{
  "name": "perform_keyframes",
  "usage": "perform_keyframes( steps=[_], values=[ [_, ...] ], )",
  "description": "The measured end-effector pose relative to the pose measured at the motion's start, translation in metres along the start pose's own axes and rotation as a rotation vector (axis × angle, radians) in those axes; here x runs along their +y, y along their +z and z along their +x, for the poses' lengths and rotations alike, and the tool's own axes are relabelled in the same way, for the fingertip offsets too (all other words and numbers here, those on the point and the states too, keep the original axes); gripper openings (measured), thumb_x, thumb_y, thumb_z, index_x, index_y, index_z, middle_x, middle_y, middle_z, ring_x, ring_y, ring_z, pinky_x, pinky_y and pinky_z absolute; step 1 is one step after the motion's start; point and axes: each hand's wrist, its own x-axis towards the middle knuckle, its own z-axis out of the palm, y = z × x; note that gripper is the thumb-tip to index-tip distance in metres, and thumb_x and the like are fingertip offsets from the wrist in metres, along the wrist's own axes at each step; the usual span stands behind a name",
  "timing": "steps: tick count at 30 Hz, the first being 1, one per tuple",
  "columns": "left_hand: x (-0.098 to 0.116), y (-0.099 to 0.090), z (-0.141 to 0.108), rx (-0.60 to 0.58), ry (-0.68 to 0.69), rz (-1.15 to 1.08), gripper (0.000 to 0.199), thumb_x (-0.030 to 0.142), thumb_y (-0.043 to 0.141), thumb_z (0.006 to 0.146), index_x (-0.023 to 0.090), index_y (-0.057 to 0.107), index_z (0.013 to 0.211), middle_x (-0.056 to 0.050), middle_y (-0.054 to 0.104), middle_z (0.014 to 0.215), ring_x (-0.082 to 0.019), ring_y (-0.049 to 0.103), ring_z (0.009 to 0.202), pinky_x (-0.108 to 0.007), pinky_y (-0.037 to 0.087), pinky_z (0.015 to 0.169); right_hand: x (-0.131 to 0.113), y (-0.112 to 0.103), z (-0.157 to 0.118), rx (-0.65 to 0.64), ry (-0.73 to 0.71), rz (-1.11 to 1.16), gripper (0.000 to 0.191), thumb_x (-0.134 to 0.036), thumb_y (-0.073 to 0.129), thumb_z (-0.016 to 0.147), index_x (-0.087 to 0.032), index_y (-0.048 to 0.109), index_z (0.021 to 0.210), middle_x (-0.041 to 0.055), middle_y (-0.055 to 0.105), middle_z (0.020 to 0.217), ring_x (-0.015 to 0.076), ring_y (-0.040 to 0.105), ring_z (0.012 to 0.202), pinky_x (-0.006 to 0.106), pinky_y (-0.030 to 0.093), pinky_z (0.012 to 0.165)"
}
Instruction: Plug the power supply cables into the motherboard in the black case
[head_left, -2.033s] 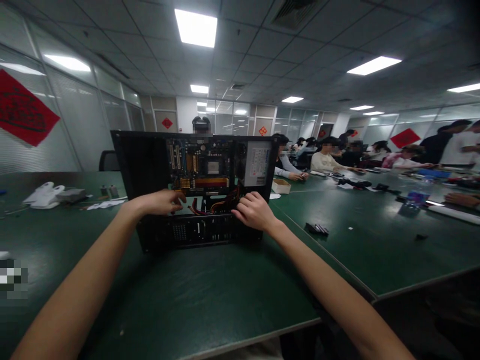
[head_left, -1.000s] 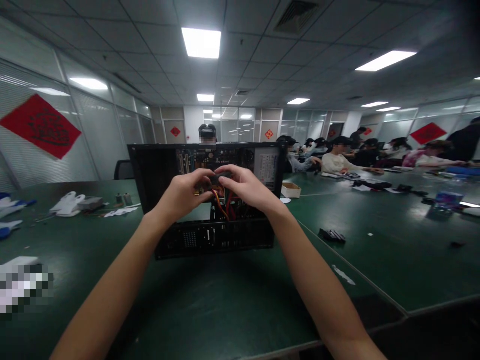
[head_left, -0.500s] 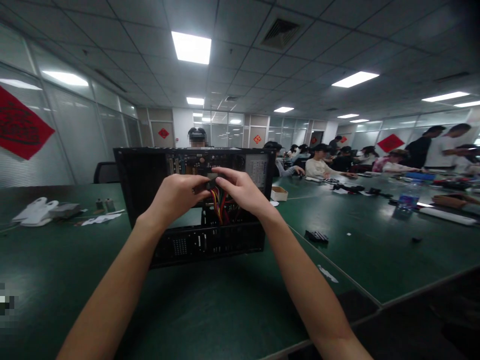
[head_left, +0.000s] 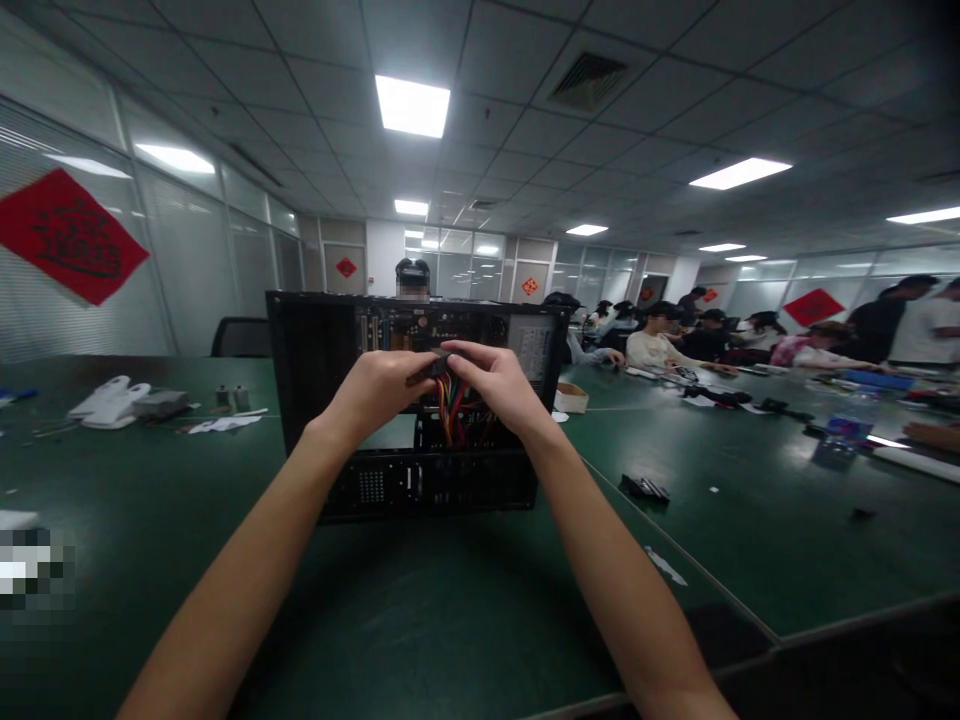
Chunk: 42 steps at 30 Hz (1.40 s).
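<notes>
A black computer case (head_left: pixel 442 482) stands on the green table with its open side toward me. Inside it are a motherboard (head_left: pixel 405 325) at the top and a power supply with a pale label (head_left: pixel 531 345) at the upper right. Both hands meet in front of the board at a dark power connector (head_left: pixel 439 366). Red, yellow, black and green cables (head_left: pixel 452 410) hang down from it. My left hand (head_left: pixel 382 388) grips the connector from the left. My right hand (head_left: pixel 491 380) pinches it from the right. The fingers hide much of the connector.
The green table (head_left: pixel 420 620) carries white plastic bags (head_left: pixel 112 402), a grey block (head_left: pixel 161 404) and paper (head_left: pixel 227 424) at left. On the right are a small box (head_left: pixel 571 398), a black part (head_left: pixel 643 489) and a water bottle (head_left: pixel 847 425). Several people sit and stand beyond.
My view has turned slightly left, so the scene shifts to the right. Both hands stay at the connector, which now looks more tilted and more covered by the fingers.
</notes>
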Motion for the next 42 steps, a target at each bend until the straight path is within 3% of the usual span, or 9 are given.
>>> perform_keyframes(
  steps=[4, 7, 10, 15, 18, 24, 27, 35, 42],
  values=[
    [0.005, 0.006, -0.001, 0.118, 0.0, -0.053, 0.038, 0.022, 0.061, 0.089, 0.02, 0.058, 0.127, -0.007, 0.068, 0.118, -0.02, 0.066, 0.104, -0.031, 0.053, 0.091, 0.01, 0.0, 0.004, 0.025, -0.028, 0.016, 0.042, -0.044, 0.065, 0.083, -0.017, 0.07, 0.115, 0.004, 0.074, 0.101, 0.0182, 0.067, 0.087, 0.033, 0.055, 0.081],
    [0.003, 0.015, -0.001, 0.202, -0.002, -0.05, 0.026, 0.023, 0.061, 0.089, 0.019, 0.062, 0.115, -0.008, 0.065, 0.119, -0.02, 0.063, 0.11, -0.031, 0.052, 0.095, 0.017, -0.001, 0.008, 0.032, -0.072, -0.075, 0.041, -0.044, 0.061, 0.087, -0.017, 0.069, 0.117, 0.0047, 0.073, 0.107, 0.0202, 0.067, 0.097, 0.035, 0.053, 0.089],
    [-0.005, 0.023, -0.002, 0.2, 0.011, -0.029, 0.014, 0.023, 0.057, 0.092, 0.018, 0.065, 0.102, -0.008, 0.068, 0.11, -0.02, 0.064, 0.104, -0.031, 0.052, 0.093, 0.02, -0.001, 0.009, 0.062, -0.179, -0.254, 0.037, -0.038, 0.05, 0.095, -0.017, 0.068, 0.119, 0.0068, 0.071, 0.116, 0.0209, 0.063, 0.11, 0.036, 0.048, 0.1],
    [-0.017, 0.033, -0.008, 0.155, -0.047, -0.042, 0.019, 0.025, 0.053, 0.094, 0.016, 0.068, 0.101, -0.011, 0.069, 0.111, -0.021, 0.065, 0.101, -0.034, 0.052, 0.093, 0.03, 0.002, 0.003, 0.06, -0.374, -0.656, 0.046, -0.011, 0.035, 0.095, -0.019, 0.058, 0.134, 0.0109, 0.054, 0.139, 0.0211, 0.048, 0.131, 0.04, 0.037, 0.113],
    [-0.02, 0.039, -0.01, 0.097, -0.103, -0.04, 0.02, 0.025, 0.054, 0.093, 0.017, 0.069, 0.104, -0.011, 0.07, 0.109, -0.022, 0.066, 0.101, -0.034, 0.053, 0.091, 0.04, 0.002, 0.0, -0.075, -0.394, -0.926, 0.052, -0.007, 0.036, 0.092, -0.017, 0.049, 0.142, 0.013, 0.047, 0.145, 0.0242, 0.042, 0.134, 0.042, 0.036, 0.114],
    [-0.026, 0.064, -0.013, -0.116, -0.164, -0.094, 0.022, 0.02, 0.057, 0.088, 0.017, 0.072, 0.104, -0.011, 0.074, 0.105, -0.025, 0.069, 0.098, -0.035, 0.053, 0.088, 0.057, 0.004, -0.003, -0.262, -0.207, -1.246, 0.046, -0.016, 0.034, 0.099, -0.021, 0.046, 0.143, 0.0146, 0.06, 0.129, 0.027, 0.06, 0.11, 0.038, 0.05, 0.09],
    [-0.035, 0.078, -0.017, -0.153, -0.174, -0.173, 0.025, 0.021, 0.057, 0.089, 0.02, 0.073, 0.108, -0.01, 0.073, 0.112, -0.025, 0.067, 0.105, -0.036, 0.051, 0.092, 0.071, 0.004, -0.003, -0.275, -0.11, -1.268, 0.042, -0.014, 0.036, 0.098, -0.022, 0.052, 0.135, 0.013, 0.063, 0.122, 0.0247, 0.062, 0.103, 0.035, 0.051, 0.083],
    [-0.054, 0.103, -0.028, -0.342, -0.273, -0.106, 0.026, 0.027, 0.056, 0.091, 0.018, 0.075, 0.105, -0.011, 0.074, 0.109, -0.027, 0.067, 0.106, -0.037, 0.048, 0.095, 0.098, -0.003, -0.003, -0.176, -0.008, -1.316, 0.023, -0.017, 0.05, 0.092, -0.016, 0.07, 0.103, 0.0156, 0.057, 0.119, 0.0273, 0.053, 0.111, 0.036, 0.05, 0.085],
    [-0.053, 0.11, -0.013, -0.586, -0.063, -0.021, 0.027, 0.017, 0.051, 0.09, 0.017, 0.075, 0.104, -0.013, 0.072, 0.111, -0.025, 0.066, 0.105, -0.033, 0.048, 0.092, 0.1, 0.0, -0.004, -0.283, 0.038, -1.263, 0.024, -0.021, 0.053, 0.089, -0.016, 0.071, 0.105, 0.0149, 0.06, 0.117, 0.0258, 0.062, 0.101, 0.034, 0.05, 0.082]
  ],
)
